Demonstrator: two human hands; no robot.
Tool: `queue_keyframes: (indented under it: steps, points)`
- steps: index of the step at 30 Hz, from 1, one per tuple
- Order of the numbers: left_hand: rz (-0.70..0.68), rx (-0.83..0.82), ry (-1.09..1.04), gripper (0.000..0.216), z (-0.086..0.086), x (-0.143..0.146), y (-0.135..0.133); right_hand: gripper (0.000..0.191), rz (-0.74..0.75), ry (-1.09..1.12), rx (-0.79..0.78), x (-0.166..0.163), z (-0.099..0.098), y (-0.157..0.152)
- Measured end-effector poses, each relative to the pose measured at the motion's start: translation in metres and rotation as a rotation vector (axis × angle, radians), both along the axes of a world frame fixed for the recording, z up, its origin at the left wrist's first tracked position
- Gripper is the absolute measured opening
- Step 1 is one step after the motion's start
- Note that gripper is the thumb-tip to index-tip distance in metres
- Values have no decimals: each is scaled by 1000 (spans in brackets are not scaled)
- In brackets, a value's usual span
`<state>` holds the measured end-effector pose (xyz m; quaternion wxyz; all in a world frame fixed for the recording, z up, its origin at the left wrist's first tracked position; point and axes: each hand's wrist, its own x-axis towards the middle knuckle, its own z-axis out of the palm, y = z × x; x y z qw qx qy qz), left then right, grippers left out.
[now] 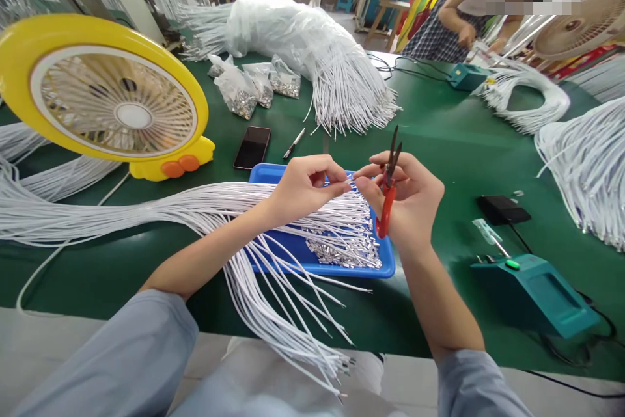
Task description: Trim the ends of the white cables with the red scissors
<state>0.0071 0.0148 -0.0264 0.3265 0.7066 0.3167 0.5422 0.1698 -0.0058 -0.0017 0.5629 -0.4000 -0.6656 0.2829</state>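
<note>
My left hand [305,189] is closed in a pinch on the end of a white wire [349,181] above the blue tray [388,269]. Close by, my right hand [415,202] has its thumb and finger at that same wire end; a tiny piece there is too small to make out. Red-handled scissors [385,212] are held in my right hand, blades upward. Beneath both hands, a bundle of white wires [185,202] runs in from the left across the tray. Small silvery metal pieces [327,253] lie inside it. Other wire ends hang over the table's front edge.
A yellow fan [131,114] stands left. Behind the tray are a phone [252,147], a pen [293,144], bags of metal parts [239,95] and a plastic-wrapped wire bundle [283,26]. A teal device [541,290] sits right. Another person [459,20] works at the far right.
</note>
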Motion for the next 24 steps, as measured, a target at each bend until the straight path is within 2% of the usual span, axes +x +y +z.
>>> queue_keyframes:
  steps: [7, 10, 15, 24]
  points:
    - [12, -38, -24, 10, -1, 1, 3, 19, -44, -45, 11, 0, -2, 1]
    - [30, -41, -22, 10, -1, 1, 3, 22, -38, -18, 4, 2, -2, 2]
    - [62, -17, -34, 16, -2, 2, 1, 31, -10, -33, -8, 2, -3, 1]
    - [45, -34, -45, 28, -3, 3, 1, 26, -96, -100, 58, -3, -4, -3]
